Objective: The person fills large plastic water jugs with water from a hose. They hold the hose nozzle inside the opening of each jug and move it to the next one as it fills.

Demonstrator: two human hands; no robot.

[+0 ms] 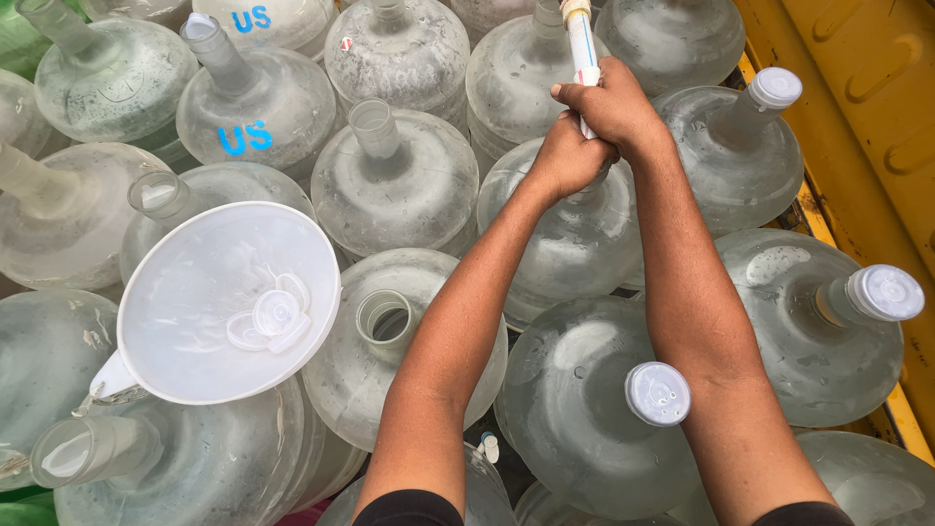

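Pipe-like white tube [583,51] with a thin blue and red stripe stands upright over the far jugs, and both hands are wrapped tight round it: the right hand [612,105] closed in a full grip higher up, the left hand [565,156] fisted just below, touching it. Going near to far, a capped jug [594,419] lies between the forearms, its white round cap [657,394] tilted toward the camera; to the left a wide white funnel [229,302] rests loosely across jug shoulders with a few loose caps [271,318] in its bowl. An open-necked jug [390,341] sits just beside the funnel. Under the hands is the jug [575,244] the tube enters. I judge that a hard push or pull could make the tube slip in the fists, or rock the packed jugs so the funnel slides off and spills its caps. Labels: blue painted letters on a clear jug [255,109] at far left, and again on one behind it; a small red-and-white sticker farther back; yellow panel [857,88] at right
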